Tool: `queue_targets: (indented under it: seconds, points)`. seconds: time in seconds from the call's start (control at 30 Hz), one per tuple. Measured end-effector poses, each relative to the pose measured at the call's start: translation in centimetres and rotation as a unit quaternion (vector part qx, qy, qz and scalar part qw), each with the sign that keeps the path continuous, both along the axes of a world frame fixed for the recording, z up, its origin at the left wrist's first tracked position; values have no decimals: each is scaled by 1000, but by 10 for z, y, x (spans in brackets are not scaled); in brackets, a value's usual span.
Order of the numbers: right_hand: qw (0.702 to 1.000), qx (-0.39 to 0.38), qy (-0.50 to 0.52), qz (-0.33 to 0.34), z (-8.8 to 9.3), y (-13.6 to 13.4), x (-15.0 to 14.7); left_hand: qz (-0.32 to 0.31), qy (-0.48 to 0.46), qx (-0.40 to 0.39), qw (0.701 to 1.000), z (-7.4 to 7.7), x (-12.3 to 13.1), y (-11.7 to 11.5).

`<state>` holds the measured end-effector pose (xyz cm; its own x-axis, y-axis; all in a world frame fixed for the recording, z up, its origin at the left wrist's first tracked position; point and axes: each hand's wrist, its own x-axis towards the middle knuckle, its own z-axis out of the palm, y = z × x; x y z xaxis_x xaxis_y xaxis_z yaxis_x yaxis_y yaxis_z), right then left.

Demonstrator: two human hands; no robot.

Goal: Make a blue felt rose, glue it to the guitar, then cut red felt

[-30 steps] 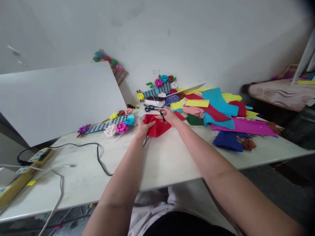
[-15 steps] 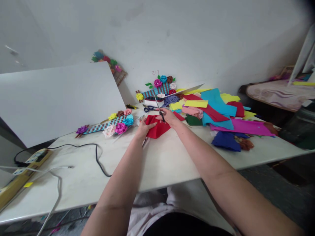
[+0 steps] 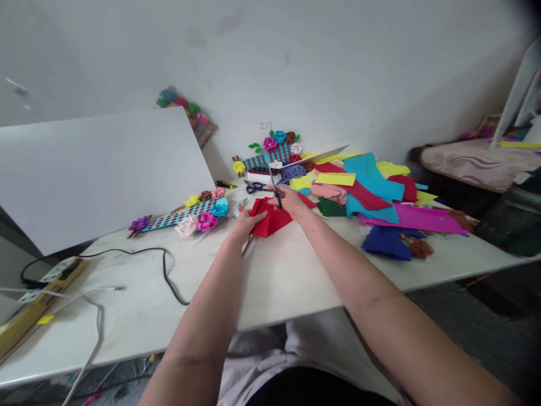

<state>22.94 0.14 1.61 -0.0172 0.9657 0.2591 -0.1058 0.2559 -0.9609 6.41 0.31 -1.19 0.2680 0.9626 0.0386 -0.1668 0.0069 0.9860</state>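
A folded piece of red crepe paper (image 3: 273, 223) is pinched at its left edge by my left hand (image 3: 245, 223), thumb on top. My right hand (image 3: 291, 201) is closed around a pair of scissors (image 3: 278, 197) with dark handles; the blades point up and away from me, above the paper. The fingertips of that hand lie close over the red paper, and I cannot tell whether they press on it. Just beyond my hands lies a second pair of scissors (image 3: 255, 188) with blue handles.
Bright crepe paper pieces (image 3: 372, 175) are heaped at the right. Woven panels with paper flowers (image 3: 207, 221) lie left of my hands and lean on the wall (image 3: 270, 153). A white board (image 3: 105, 175), a black cable (image 3: 164, 270) and a power strip (image 3: 46, 293) occupy the left.
Both hands keep their hold on the red paper and the scissors, with barely any movement. The whole view shifts slightly.
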Motion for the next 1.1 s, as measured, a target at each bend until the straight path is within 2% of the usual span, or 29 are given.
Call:
queue_targets:
  seconds: [0.27, 0.37, 0.57, 0.7, 0.8, 1.0, 1.1]
  points:
    - [1000, 5, 20, 9, -4, 5, -4, 23, 18, -6, 1000, 2, -2, -3]
    - [1000, -6, 8, -14, -5, 7, -2, 23, -4, -9, 1000, 3, -3, -4]
    - [990, -89, -81, -77, -3, -2, 12, 42, -58, -20, 997, 5, -7, -4]
    - [968, -160, -167, -99, -6, -1, 25, 55, -77, -34, 995, 6, -11, -2]
    - [952, -182, -212, -120, -13, 6, 32, 60, -95, -50, 992, 8, -13, -2]
    - [937, -154, -281, -136, -31, 20, 42, 87, -143, -78, 983, 12, -11, -7]
    - [908, -112, -358, -187, -35, 21, 44, 99, -176, -89, 975, 12, -11, -6]
